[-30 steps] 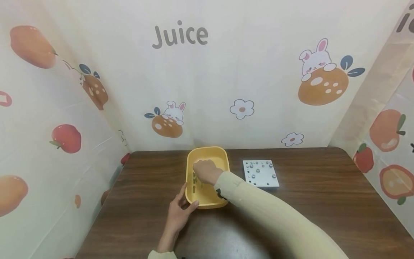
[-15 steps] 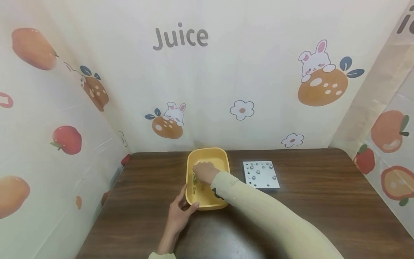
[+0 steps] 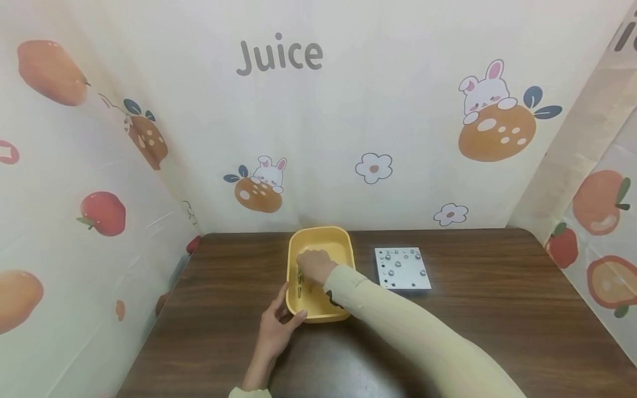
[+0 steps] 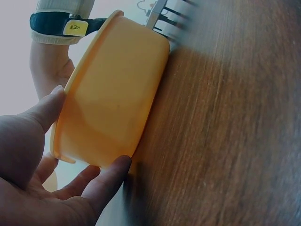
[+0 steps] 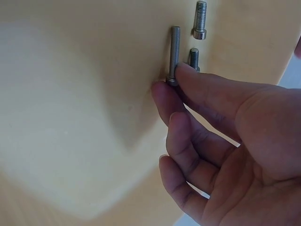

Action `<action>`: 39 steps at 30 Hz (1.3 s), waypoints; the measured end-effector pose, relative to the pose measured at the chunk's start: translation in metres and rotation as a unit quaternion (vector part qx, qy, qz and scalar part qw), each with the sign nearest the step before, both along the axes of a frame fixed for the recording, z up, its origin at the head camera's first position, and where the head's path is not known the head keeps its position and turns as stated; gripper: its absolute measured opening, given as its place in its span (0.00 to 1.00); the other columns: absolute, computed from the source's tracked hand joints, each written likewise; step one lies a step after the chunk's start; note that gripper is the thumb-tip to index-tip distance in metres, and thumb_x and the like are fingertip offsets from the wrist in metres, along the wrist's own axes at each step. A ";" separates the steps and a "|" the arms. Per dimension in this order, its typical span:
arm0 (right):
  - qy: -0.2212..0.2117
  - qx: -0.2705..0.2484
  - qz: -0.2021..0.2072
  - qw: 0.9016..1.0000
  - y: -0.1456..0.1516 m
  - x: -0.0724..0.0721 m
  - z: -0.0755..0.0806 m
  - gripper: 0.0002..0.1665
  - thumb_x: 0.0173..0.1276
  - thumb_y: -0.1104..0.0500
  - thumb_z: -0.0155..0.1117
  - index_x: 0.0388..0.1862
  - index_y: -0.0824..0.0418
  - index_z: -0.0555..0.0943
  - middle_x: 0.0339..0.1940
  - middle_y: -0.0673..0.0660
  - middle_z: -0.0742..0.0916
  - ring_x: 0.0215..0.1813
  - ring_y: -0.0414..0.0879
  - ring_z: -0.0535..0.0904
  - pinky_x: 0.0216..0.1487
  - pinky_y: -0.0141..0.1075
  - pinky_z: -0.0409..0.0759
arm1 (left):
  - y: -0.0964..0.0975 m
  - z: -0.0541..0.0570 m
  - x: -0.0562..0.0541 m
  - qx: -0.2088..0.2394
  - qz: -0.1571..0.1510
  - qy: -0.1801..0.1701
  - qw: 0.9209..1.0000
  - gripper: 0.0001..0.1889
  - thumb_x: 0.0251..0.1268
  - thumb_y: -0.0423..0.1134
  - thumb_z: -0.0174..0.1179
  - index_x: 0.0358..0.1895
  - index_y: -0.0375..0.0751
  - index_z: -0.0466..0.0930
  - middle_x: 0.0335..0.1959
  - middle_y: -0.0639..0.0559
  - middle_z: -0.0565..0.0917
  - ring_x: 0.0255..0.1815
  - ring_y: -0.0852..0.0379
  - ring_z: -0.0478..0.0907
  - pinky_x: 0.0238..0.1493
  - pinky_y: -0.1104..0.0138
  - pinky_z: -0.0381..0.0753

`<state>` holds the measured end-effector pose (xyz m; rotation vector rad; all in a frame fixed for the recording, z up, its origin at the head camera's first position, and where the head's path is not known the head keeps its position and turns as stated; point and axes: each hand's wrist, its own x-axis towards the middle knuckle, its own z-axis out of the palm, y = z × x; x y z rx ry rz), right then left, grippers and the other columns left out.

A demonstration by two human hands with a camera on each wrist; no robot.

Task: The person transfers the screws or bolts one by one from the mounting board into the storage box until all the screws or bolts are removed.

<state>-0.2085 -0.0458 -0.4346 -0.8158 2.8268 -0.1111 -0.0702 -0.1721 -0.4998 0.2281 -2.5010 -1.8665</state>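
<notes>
Right hand (image 3: 315, 266), head view: lowered into the yellow tray (image 3: 318, 309), knuckles uppermost; its fingertips are hidden from this side. Slim metal screws (image 3: 299, 291) lie in the tray to the left of that hand and partly under it. Left hand (image 3: 275, 326): at the tray's near left corner, thumb on the near rim, fingers along the left side. Well to the right of the right hand, a pale metal plate (image 3: 410, 273) with bolts and holes sits on the brown desk (image 3: 497, 298). Printed sheet (image 3: 318, 110) with fruit and rabbits stands beyond both hands.

Left wrist view: left hand clamped on the tray corner, thumb at the rim, one fingertip low on the outer wall near the desk. Across the tray from this hand, a dark wrist strap (image 4: 51, 28) with a yellow label (image 4: 76, 28) circles the right sleeve. Plate seen edge-on past the tray's far end, dark posts (image 4: 169, 20) under it, blurred.

Right wrist view: thumb and forefinger pinch a long screw (image 5: 175, 47) by its head end, thread pointing away from the hand. Contact with the tray floor: cannot tell. Two shorter screws, an upper one (image 5: 200, 19) and a lower one (image 5: 194, 57), lie just beyond the thumb.
</notes>
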 end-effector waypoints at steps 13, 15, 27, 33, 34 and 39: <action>0.011 -0.003 -0.022 1.000 0.002 0.000 0.005 0.04 0.73 0.65 0.65 0.41 0.57 0.84 0.30 0.52 0.84 0.31 0.45 0.78 0.46 0.42 0.85 | 0.001 0.002 -0.001 -0.010 0.007 -0.007 1.000 0.45 0.64 0.43 0.77 0.83 0.47 0.64 0.80 0.27 0.64 0.66 0.36 0.80 0.64 0.47 0.80; 0.016 0.005 -0.025 1.000 0.003 0.000 0.009 0.05 0.73 0.66 0.64 0.42 0.57 0.85 0.32 0.52 0.86 0.33 0.46 0.80 0.49 0.44 0.85 | 0.001 0.001 -0.001 -0.011 0.007 -0.008 1.000 0.45 0.64 0.43 0.77 0.83 0.48 0.64 0.80 0.27 0.63 0.67 0.36 0.79 0.64 0.46 0.80; 0.020 0.011 -0.027 0.999 0.022 0.000 0.032 0.11 0.67 0.64 0.71 0.30 0.56 0.77 0.24 0.49 0.80 0.27 0.44 0.74 0.34 0.37 0.80 | 0.001 0.001 -0.002 -0.005 0.007 -0.007 1.000 0.45 0.64 0.41 0.77 0.83 0.49 0.64 0.81 0.26 0.61 0.68 0.34 0.79 0.63 0.46 0.81; 0.026 -0.070 -0.014 0.997 0.041 0.000 0.032 0.23 0.66 0.63 0.72 0.17 0.53 0.69 0.14 0.46 0.70 0.21 0.41 0.64 0.27 0.32 0.66 | 0.001 0.000 -0.001 0.000 0.006 -0.009 1.000 0.45 0.64 0.40 0.76 0.83 0.49 0.63 0.81 0.26 0.61 0.67 0.35 0.79 0.62 0.47 0.81; 0.032 -0.086 -0.008 0.996 0.044 0.001 0.031 0.26 0.65 0.63 0.72 0.15 0.52 0.67 0.12 0.45 0.68 0.19 0.40 0.62 0.26 0.32 0.64 | 0.001 0.000 0.000 -0.001 0.006 -0.009 1.000 0.45 0.64 0.41 0.77 0.83 0.49 0.63 0.81 0.27 0.62 0.67 0.35 0.79 0.63 0.47 0.81; 0.066 -0.143 0.025 0.987 0.058 0.004 0.025 0.31 0.61 0.66 0.73 0.10 0.51 0.61 0.10 0.44 0.62 0.17 0.39 0.56 0.22 0.30 0.57 | 0.001 0.001 0.001 -0.002 0.007 -0.008 1.000 0.46 0.63 0.41 0.77 0.83 0.49 0.64 0.80 0.27 0.63 0.67 0.35 0.79 0.64 0.46 0.80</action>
